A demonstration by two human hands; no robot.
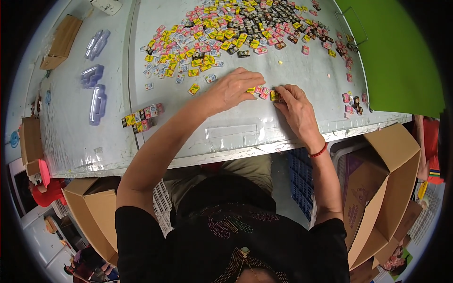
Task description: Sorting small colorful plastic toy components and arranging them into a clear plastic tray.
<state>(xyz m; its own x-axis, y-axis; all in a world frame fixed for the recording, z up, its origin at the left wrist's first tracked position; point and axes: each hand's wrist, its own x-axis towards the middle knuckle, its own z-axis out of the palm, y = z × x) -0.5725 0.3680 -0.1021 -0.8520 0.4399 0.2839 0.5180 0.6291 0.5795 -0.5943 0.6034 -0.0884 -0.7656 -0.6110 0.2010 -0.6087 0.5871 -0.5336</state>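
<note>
A short row of small wrapped blocks, pink, white and yellow, lies between my hands near the front of the table. My left hand is closed at the row's left end, its fingertips on a yellow block. At the right end, my right hand pinches a yellow-and-black block between thumb and fingers. Its underside is hidden. Beyond my hands spreads a large loose pile of the same blocks in yellow, pink, white and black. Left of my left forearm sit stacked rows of blocks.
Clear plastic trays lie on the left of the table, near a brown carton. A green panel borders the right side. Open cardboard boxes stand below the front edge, beside a blue crate. Other people are at the sides.
</note>
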